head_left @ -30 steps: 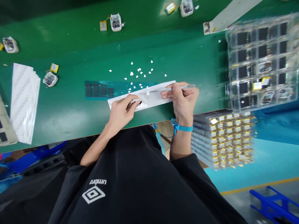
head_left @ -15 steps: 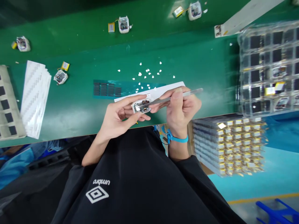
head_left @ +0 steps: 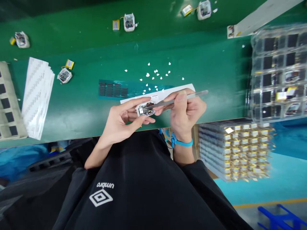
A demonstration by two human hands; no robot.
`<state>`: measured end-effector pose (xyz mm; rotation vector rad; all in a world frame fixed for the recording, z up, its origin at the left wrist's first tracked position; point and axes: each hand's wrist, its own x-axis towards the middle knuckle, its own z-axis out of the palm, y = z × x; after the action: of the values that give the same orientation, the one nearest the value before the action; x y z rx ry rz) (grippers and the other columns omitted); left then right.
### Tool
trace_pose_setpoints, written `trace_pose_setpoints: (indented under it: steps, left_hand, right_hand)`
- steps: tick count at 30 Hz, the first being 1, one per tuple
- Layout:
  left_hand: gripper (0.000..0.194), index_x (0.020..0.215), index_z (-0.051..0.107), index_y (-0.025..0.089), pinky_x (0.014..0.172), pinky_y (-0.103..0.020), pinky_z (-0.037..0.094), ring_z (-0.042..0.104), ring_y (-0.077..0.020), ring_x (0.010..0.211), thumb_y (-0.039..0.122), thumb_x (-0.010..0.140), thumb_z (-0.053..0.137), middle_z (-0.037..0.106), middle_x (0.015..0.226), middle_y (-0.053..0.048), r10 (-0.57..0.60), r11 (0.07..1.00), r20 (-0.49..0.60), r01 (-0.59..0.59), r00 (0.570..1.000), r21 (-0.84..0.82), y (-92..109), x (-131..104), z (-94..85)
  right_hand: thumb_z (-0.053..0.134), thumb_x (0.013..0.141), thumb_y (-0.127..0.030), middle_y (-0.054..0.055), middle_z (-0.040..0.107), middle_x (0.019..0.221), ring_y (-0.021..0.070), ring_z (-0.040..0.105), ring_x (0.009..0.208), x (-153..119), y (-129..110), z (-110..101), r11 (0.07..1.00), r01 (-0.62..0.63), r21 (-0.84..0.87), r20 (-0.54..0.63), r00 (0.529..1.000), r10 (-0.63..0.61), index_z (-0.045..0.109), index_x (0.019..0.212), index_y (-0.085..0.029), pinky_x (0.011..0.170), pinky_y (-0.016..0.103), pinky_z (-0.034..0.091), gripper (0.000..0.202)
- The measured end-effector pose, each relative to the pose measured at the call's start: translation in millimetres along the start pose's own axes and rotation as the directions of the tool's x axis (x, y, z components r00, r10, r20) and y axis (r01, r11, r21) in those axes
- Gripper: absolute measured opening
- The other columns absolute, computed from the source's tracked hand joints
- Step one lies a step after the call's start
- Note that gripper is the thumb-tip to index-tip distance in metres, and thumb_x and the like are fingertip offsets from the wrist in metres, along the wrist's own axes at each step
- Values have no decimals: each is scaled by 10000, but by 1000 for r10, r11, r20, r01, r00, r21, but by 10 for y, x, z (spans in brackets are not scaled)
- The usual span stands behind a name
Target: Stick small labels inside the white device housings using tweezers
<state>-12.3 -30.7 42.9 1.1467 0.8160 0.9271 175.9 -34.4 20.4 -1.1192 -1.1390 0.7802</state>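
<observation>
Small white housing [head_left: 145, 109] with its board exposed, pinched in the left hand [head_left: 120, 123] just above the near table edge [head_left: 72, 135]. Tweezers [head_left: 178, 97] squeezed in the right hand [head_left: 185, 111], tips entering from 3 o'clock. Best done steadily, wrists braced, clear of the white strip [head_left: 184, 88] at 1 o'clock.

I have only one view, from a camera on the person's head. It looks forward and steeply down over the black shirt [head_left: 134, 179] onto the near edge of the green bench [head_left: 79, 105], close above both hands, with some blue floor [head_left: 285, 179] at right.
</observation>
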Motion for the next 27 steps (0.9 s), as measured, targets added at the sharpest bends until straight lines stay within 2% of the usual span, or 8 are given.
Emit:
trace_pose_setpoints:
  steps: [7,10,13,16,18,20,23,27]
  left_hand:
    - [328,1297,805,181,783,-284,752,879,-229,834,366,1026,796,879,1094,-75,-57,998,-65,58,996,21,-41,4,-2]
    - [319,1290,807,179,761,-281,741,874,-224,807,364,1031,785,879,988,-61,-77,996,-66,79,995,34,-72,-32,-33]
    - [329,1321,796,200,779,-291,720,868,-213,836,377,1047,752,876,1076,-66,9,989,-159,15,987,148,-116,-54,-179]
    - [276,1252,815,228,955,-344,666,839,-234,1033,400,1070,700,857,1202,-70,180,899,-247,-58,952,435,-183,-12,-429]
    - [242,1187,822,246,1085,-399,592,793,-257,1168,362,1091,632,851,1226,-63,252,773,-206,-69,945,630,-241,37,-581]
    - [259,1177,813,256,1148,-452,532,754,-277,1238,301,1089,574,844,1259,-60,273,642,-131,-79,953,763,-310,77,-675]
    - [299,1221,792,251,1180,-493,483,702,-302,1314,252,1082,528,823,1328,-70,263,528,-72,-81,962,845,-413,93,-706]
    - [308,1253,776,252,1162,-486,472,692,-301,1301,269,1106,507,816,1349,-67,272,501,-52,-95,961,860,-480,77,-685]
  right_hand:
    - [575,1154,-401,-53,793,745,127,802,626,-49,9,6,993,103,-57,54,994,-100,810,1002,-288,551,211,644,302]
    - [589,1144,-440,-48,768,734,148,800,623,-46,23,15,983,172,-64,16,985,-171,804,998,-297,563,254,662,297]
    - [583,1138,-493,-18,799,809,179,811,659,31,37,41,983,161,-92,-45,985,-166,809,1013,-308,575,312,677,318]
    - [588,1145,-391,12,869,1045,204,849,888,172,108,89,940,219,-262,159,970,-182,837,1066,-286,774,367,714,282]
    - [601,1136,-320,15,872,1140,216,835,1023,268,208,123,890,293,-350,361,919,-161,848,1126,-269,928,403,697,252]
    - [604,1129,-297,11,871,1151,222,814,1070,340,327,146,860,326,-392,482,869,-110,847,1190,-271,981,420,670,253]
    - [604,1127,-317,14,869,1163,232,795,1082,390,465,146,845,324,-426,529,847,-58,848,1209,-285,994,435,643,259]
    - [622,1125,-360,21,870,1144,229,789,1063,396,530,119,839,357,-411,537,838,-94,846,1211,-279,976,421,630,253]
